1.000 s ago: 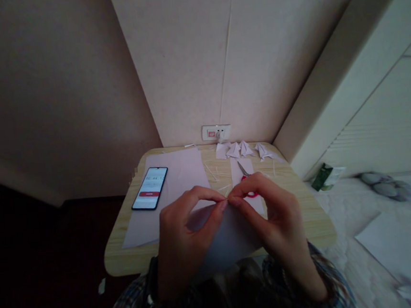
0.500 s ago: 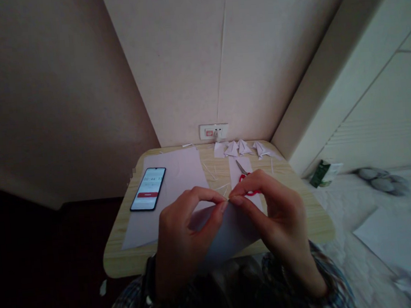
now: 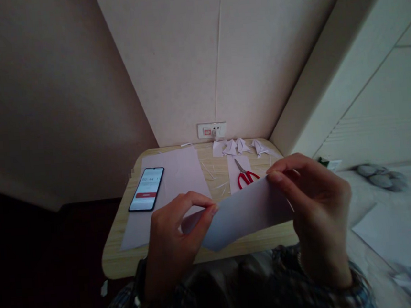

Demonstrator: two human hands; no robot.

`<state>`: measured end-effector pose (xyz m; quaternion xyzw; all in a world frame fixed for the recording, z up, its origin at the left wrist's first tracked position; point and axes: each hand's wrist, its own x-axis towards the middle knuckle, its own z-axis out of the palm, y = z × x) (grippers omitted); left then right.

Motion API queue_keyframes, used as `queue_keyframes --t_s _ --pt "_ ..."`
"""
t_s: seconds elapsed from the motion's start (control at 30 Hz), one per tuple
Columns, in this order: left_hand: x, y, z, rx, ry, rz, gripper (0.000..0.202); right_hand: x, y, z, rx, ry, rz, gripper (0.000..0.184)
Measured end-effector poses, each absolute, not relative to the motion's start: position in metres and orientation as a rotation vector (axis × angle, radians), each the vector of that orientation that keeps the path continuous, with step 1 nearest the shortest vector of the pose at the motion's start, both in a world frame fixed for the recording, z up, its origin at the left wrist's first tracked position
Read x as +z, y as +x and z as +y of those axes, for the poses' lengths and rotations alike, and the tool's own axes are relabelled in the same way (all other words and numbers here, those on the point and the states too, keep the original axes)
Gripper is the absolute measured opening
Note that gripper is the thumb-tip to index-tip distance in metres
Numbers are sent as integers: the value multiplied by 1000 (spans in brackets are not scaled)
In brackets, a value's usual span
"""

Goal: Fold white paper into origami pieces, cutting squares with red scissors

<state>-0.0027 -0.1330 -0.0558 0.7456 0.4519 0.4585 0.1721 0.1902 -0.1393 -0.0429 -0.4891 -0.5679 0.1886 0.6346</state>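
The left hand [image 3: 182, 240] and right hand [image 3: 317, 216], thumbs and fingertips pinched closed, hold the upper edge of 1 paper sheet [image 3: 247, 215] above the near part of the table [image 3: 117, 257]. Beyond it lie red-handled scissors [image 3: 242, 178] and 3 folded paper figures [image 3: 241, 146]; a smartphone [image 3: 146, 188] rests leftward, partly over a larger sheet [image 3: 180, 173].

Ambient illumination was dim, with near-black shadow at lower left. The phone screen [image 3: 146, 185] emitted light. Wide-angle distortion and softness affected the frame edges.
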Motion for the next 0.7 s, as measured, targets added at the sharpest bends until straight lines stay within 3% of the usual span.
queue_keyframes --t_s 0.7 --pt "-60 -21 -121 1394 2129 1393 12 -41 214 -139 295 -1163 -1221 12"
